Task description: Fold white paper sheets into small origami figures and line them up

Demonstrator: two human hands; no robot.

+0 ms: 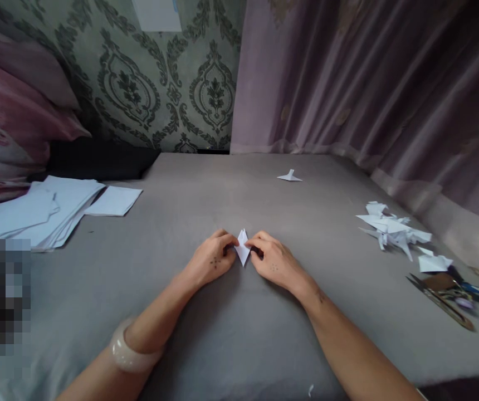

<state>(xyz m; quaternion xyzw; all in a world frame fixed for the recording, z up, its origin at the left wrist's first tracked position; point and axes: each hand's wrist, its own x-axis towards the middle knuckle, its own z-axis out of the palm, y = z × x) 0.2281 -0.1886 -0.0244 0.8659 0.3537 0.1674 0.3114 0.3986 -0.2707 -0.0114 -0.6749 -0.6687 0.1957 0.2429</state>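
Note:
A small white folded paper (243, 252), shaped like a narrow diamond with a split upper point, lies between my hands at the middle of the grey surface. My left hand (215, 257) pinches its left edge with thumb and forefinger. On the opposite side, my right hand (273, 259) grips the right edge in the same way, fingers curled. Both sets of fingertips partly cover the paper's side corners. A pale bangle (133, 353) circles my left forearm.
Stacked white sheets (66, 211) lie at the left, beside a smaller paper pile (115, 201). One folded paper figure (290, 176) stands at the back. Several more paper figures (394, 229) are heaped at the right, near scissors (442, 303). A curtain (306, 83) borders the back right.

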